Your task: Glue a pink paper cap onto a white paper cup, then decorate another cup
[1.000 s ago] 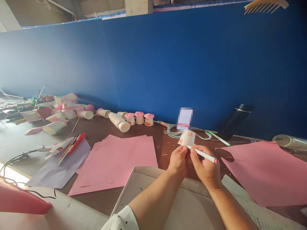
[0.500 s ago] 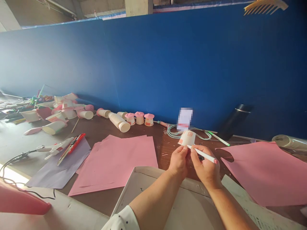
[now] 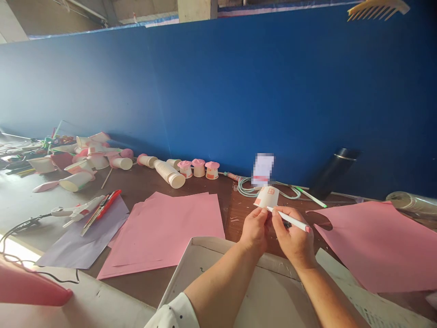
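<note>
Pinched in my left hand (image 3: pixel 254 230) is the rim of a white paper cup (image 3: pixel 269 198), turned upside down with its wide end toward me. Its side carries a red-orange drawn window and a filled patch. My right hand (image 3: pixel 295 237) grips a white marker (image 3: pixel 292 221) with a red end cap; the tip meets the cup near its rim, beside my left fingertips. Behind and to the left stand several small cup houses (image 3: pixel 212 171) with pink paper roofs.
Pink sheets (image 3: pixel 174 228) lie left of my arms, another pink sheet (image 3: pixel 382 246) to the right. A white box lid (image 3: pixel 201 248) sits beneath my forearms. A red utility knife (image 3: pixel 102 209), a glue gun (image 3: pixel 80 210) and stacked cups (image 3: pixel 169 173) are leftward; a black bottle (image 3: pixel 336 171) leans behind.
The marker and my right hand have shifted very slightly at the cup's rim. Otherwise the scene is the same.
</note>
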Demonstrator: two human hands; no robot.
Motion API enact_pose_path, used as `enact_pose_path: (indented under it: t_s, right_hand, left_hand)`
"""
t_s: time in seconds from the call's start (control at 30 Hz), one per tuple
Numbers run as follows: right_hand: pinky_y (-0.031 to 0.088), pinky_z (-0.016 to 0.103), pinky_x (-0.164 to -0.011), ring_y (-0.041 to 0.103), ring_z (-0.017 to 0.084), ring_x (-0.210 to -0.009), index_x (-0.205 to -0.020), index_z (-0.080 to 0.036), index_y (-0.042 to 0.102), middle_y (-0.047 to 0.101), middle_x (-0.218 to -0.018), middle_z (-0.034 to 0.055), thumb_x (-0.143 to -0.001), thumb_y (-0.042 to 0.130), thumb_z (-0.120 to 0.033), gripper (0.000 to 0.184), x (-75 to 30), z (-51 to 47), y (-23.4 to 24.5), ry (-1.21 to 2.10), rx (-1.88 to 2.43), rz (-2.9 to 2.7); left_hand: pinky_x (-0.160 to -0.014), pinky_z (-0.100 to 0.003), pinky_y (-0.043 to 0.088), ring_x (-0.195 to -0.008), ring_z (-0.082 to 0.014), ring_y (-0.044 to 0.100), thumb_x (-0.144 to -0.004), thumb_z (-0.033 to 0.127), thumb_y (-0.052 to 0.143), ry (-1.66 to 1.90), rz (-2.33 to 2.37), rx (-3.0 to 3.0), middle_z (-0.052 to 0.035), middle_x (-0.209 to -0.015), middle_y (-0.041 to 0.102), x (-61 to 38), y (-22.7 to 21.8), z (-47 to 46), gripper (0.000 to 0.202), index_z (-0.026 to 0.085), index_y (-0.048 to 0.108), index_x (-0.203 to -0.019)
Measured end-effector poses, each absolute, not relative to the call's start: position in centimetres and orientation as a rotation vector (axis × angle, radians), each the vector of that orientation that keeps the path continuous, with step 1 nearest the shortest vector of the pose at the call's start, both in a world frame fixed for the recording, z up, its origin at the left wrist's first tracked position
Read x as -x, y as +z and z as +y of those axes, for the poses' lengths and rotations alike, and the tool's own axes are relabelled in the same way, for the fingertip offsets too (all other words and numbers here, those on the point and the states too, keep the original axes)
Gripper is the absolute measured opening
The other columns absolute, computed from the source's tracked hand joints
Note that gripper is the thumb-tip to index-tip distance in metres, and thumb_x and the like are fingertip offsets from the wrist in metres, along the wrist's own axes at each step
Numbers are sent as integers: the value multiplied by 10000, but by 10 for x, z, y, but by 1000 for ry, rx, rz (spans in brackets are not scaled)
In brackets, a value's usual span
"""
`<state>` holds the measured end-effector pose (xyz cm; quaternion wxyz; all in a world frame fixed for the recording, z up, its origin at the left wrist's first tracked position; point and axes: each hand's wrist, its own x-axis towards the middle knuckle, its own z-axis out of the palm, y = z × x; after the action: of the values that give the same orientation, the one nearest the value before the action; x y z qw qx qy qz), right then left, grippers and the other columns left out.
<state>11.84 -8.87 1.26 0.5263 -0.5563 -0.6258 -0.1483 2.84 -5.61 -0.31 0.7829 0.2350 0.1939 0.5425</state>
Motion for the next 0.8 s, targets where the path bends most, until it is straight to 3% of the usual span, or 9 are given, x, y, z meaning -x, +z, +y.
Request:
enact_pose_path:
  t_s: [0.8]
  right_hand:
    - [567, 293, -679, 726, 204, -748, -914, -205, 683, 756, -839, 66, -946, 600, -386, 202, -119, -88, 11, -346, 1348, -1476]
  left_hand:
    - [-983, -338, 451, -908, -197, 644, -610, 461, 910, 1180, 400, -484, -71, -862, 702, -30, -4, -55, 409, 156, 729, -814]
